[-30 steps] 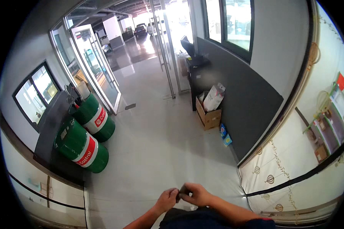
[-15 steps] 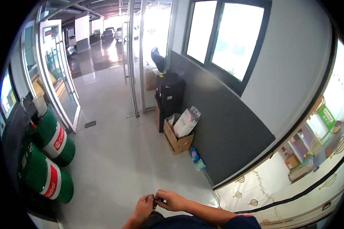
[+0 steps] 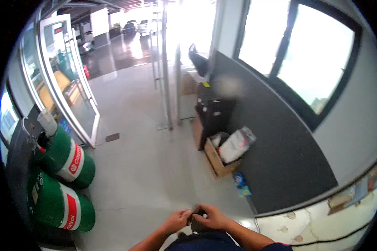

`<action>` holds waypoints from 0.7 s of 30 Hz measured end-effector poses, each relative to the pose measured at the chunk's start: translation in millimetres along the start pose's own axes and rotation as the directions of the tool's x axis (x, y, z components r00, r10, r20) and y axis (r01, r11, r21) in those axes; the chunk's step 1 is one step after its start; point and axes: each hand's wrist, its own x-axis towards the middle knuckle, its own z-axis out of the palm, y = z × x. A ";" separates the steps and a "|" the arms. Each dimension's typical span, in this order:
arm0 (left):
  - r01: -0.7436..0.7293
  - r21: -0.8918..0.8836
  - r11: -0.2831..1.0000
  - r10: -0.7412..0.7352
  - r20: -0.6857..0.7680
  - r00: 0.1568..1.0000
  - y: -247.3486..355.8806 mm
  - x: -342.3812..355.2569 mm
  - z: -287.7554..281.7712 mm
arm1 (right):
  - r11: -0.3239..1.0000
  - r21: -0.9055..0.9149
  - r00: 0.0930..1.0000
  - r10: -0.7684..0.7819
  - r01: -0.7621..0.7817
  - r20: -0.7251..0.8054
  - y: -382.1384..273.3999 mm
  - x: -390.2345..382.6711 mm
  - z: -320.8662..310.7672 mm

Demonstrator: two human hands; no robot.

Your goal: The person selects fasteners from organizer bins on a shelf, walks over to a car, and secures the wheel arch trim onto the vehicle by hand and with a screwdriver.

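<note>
My left hand (image 3: 179, 220) and my right hand (image 3: 212, 217) meet in front of my body at the bottom of the view. The fingers of both hands are closed, with their tips pinched close together. Between the fingertips is something small and dark, too small and blurred to name. Both bare forearms come up from the lower edge, and part of my dark clothing shows between them.
At left stand two green drums (image 3: 77, 207) with white and red bands. Ahead, a glass door (image 3: 69, 79) stands open onto a parking area. Along the grey wall at right are black boxes (image 3: 218, 111), a cardboard box (image 3: 223, 167) with a white bag (image 3: 237, 145), and blue packets (image 3: 241, 184).
The view has turned a little to the left, so the surroundings sit further right. Both hands remain together, now slightly further right in the picture, the fingers a little shifted.
</note>
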 end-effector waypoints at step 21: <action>-0.392 -0.903 0.178 -0.094 -0.412 0.906 132.4 294.1 -419.4 | 0.971 0.235 0.987 -0.069 0.034 0.145 -65.6 618.1 -68.7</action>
